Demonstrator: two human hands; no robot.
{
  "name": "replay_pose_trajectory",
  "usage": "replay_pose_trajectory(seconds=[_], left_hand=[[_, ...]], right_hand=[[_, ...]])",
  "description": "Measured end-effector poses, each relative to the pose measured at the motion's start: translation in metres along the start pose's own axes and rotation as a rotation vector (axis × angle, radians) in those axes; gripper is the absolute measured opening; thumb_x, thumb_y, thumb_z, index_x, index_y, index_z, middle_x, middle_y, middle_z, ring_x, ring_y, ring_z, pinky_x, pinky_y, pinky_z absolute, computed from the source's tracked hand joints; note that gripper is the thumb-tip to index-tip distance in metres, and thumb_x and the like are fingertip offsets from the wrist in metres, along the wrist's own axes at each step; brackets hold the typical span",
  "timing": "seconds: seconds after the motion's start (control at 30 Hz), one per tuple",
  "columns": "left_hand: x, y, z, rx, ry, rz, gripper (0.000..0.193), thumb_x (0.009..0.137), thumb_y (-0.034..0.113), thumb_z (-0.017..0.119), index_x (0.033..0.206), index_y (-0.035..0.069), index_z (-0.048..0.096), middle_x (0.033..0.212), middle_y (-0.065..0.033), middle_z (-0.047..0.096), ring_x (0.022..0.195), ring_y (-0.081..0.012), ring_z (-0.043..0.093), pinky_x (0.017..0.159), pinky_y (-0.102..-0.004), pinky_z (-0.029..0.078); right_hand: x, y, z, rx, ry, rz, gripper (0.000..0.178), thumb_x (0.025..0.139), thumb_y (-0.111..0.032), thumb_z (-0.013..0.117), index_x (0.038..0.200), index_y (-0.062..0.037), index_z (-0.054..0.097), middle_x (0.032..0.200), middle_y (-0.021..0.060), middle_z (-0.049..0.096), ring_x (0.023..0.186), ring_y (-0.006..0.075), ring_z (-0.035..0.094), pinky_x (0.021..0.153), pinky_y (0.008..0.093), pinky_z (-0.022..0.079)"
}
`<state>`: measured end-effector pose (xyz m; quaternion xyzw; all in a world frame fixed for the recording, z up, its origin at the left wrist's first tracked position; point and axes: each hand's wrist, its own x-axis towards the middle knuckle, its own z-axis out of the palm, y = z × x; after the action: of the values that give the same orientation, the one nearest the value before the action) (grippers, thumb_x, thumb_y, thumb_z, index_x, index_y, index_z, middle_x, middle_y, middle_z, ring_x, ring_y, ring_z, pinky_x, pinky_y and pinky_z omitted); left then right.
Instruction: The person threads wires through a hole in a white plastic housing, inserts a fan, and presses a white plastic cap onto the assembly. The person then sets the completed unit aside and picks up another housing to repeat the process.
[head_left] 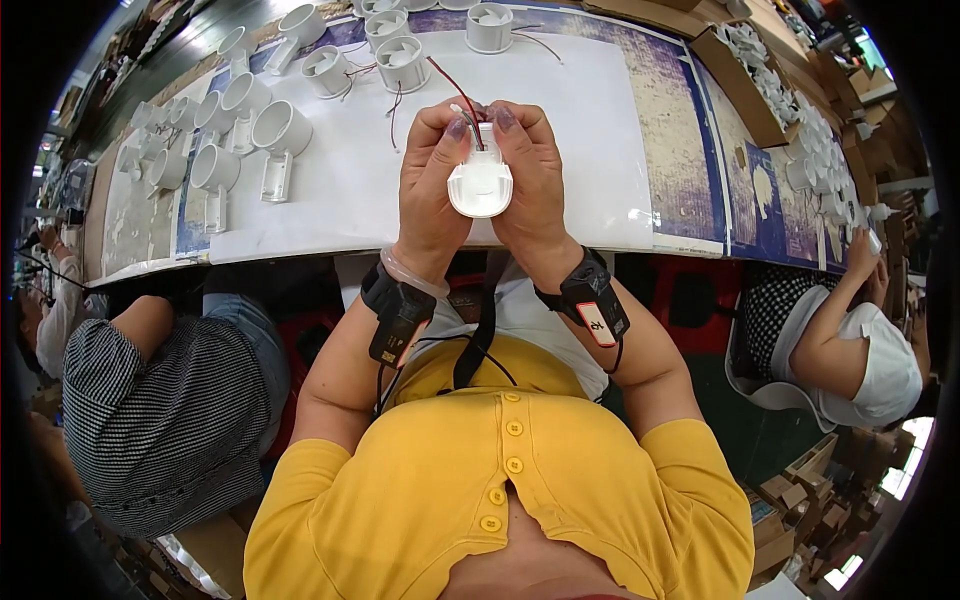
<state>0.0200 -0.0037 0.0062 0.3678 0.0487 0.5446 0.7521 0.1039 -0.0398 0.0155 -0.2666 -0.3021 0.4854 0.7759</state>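
My left hand (430,180) and my right hand (530,180) together grip a white plastic fan housing (480,192) above the near part of the white work sheet (590,130). Its rounded, hollow end points toward me. Both thumbs press along its sides, and the other fingers wrap behind it, mostly hidden. Thin red and dark wires (452,82) rise out of the piece between my thumbs. What lies at its far end, behind my fingers, cannot be made out.
Left on the table stand several white cylindrical housings with handles (282,128). Farther back are several round fan heads (402,65) with loose wires. A cardboard box (740,90) of white parts sits at right. One person (165,420) sits left, another (865,360) right.
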Motion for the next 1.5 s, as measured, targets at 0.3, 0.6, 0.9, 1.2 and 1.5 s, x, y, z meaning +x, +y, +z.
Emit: replay_pose_trajectory(seconds=[0.3,0.6,0.9,1.2,1.5], left_hand=[[-0.005,-0.002,0.0,0.36,-0.156,0.016,0.052,0.088,0.019,0.067,0.13,0.008,0.039,0.132,-0.0088,0.043,0.123,-0.0203,0.043,0.101,-0.0306,0.039],[-0.01,0.005,-0.004,0.603,-0.22,0.059,0.078,0.076,0.006,0.076,0.138,0.006,0.03,0.139,-0.0112,0.036,0.131,-0.0239,0.037,0.109,-0.0368,0.033],[-0.01,-0.003,-0.002,0.703,-0.21,0.007,0.079,0.077,0.007,0.075,0.14,0.006,0.027,0.141,-0.013,0.035,0.129,-0.0249,0.039,0.108,-0.0378,0.036],[-0.001,-0.003,0.0,0.717,-0.11,0.087,0.076,0.073,0.005,0.076,0.135,0.004,0.033,0.135,-0.0136,0.041,0.124,-0.0242,0.045,0.107,-0.0372,0.038],[0.004,0.015,0.004,1.229,-0.046,0.354,0.08,0.07,0.003,0.076,0.136,0.003,0.032,0.135,-0.0168,0.043,0.117,-0.0269,0.051,0.102,-0.0371,0.041]], right_hand=[[0.015,-0.014,-0.009,0.061,0.249,0.085,0.034,0.1,-0.033,0.045,0.086,-0.0047,0.058,0.085,0.0021,0.06,0.078,0.0089,0.055,0.072,0.0222,0.046],[0.016,-0.023,-0.001,-0.261,0.139,-0.026,0.037,0.101,-0.035,0.039,0.089,-0.0054,0.058,0.081,0.0049,0.06,0.072,0.0135,0.059,0.065,0.0274,0.05],[0.017,-0.025,-0.019,-0.3,0.082,0.0,0.036,0.101,-0.033,0.038,0.092,-0.0043,0.057,0.088,0.0054,0.061,0.08,0.0144,0.06,0.072,0.0294,0.052],[0.029,-0.017,-0.026,0.475,0.116,0.271,0.033,0.101,-0.032,0.037,0.1,-0.0047,0.056,0.097,0.0065,0.061,0.092,0.0192,0.06,0.082,0.0323,0.05],[0.032,-0.032,-0.022,-0.314,0.255,-0.265,0.036,0.101,-0.033,0.036,0.107,-0.0032,0.056,0.107,0.0112,0.06,0.105,0.021,0.053,0.097,0.0327,0.039]])
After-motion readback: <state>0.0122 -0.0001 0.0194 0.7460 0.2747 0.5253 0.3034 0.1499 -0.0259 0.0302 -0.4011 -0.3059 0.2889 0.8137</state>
